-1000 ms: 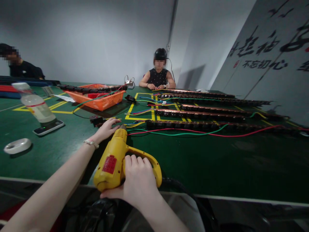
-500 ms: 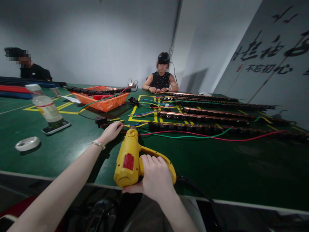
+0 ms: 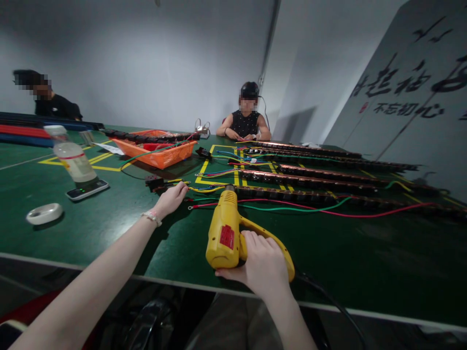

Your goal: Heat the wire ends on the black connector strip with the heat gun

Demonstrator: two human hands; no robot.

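Observation:
My right hand (image 3: 266,262) is wrapped round the handle of a yellow heat gun (image 3: 221,238), which points away from me. Its nozzle is at the near end of a long black cable chain (image 3: 277,193), where yellow and blue wires (image 3: 207,189) come out. To the left, the fingers of my left hand (image 3: 172,198) are pinched together at the ends of these wires; the exact grip is partly hidden. A black connector (image 3: 155,183) lies just beyond that hand. Red wire (image 3: 204,206) with a ring terminal rests between my hands.
Several more cable chains (image 3: 310,179) lie across the green table (image 3: 328,253). An orange basket (image 3: 160,158) bears another chain. At left are a bottle (image 3: 75,158), a phone-like device (image 3: 87,190) and a white oval object (image 3: 44,214). Two people sit beyond the table.
The heat gun in my right hand has moved right along the wires, from beside my left hand to the chain's end. The red wire's terminal has come into view. My left hand stays put.

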